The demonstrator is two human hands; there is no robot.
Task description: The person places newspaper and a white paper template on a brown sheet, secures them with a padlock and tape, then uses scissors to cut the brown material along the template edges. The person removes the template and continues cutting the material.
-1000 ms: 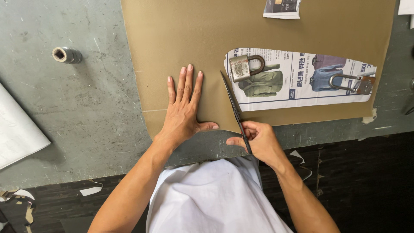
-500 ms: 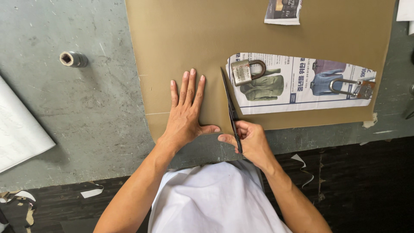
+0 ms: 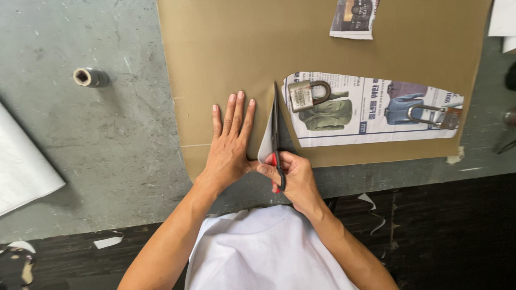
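Note:
A large tan sheet point(image 3: 301, 37) of leather-like material lies on a grey table point(image 3: 80, 139). My left hand point(image 3: 228, 142) presses flat on it with the fingers spread, left of a cut. My right hand point(image 3: 290, 177) grips black scissors point(image 3: 276, 126) with red inside the handle. The blades point away from me into the sheet, and the cut edge curls up pale beside them. A newspaper pattern piece point(image 3: 371, 110) lies on the sheet to the right, held down by one padlock point(image 3: 305, 95) near the scissors and another padlock point(image 3: 435, 115) further right.
A small metal socket point(image 3: 90, 77) lies on the table at the left. White paper point(image 3: 21, 166) sticks in from the left edge. A paper cutout point(image 3: 355, 17) rests at the top of the sheet. Scraps lie on the dark floor point(image 3: 441, 231) below the table edge.
The scissors have advanced further into the tan sheet, away from me. My left hand stays pressed flat beside the cut. The camera view has shifted slightly.

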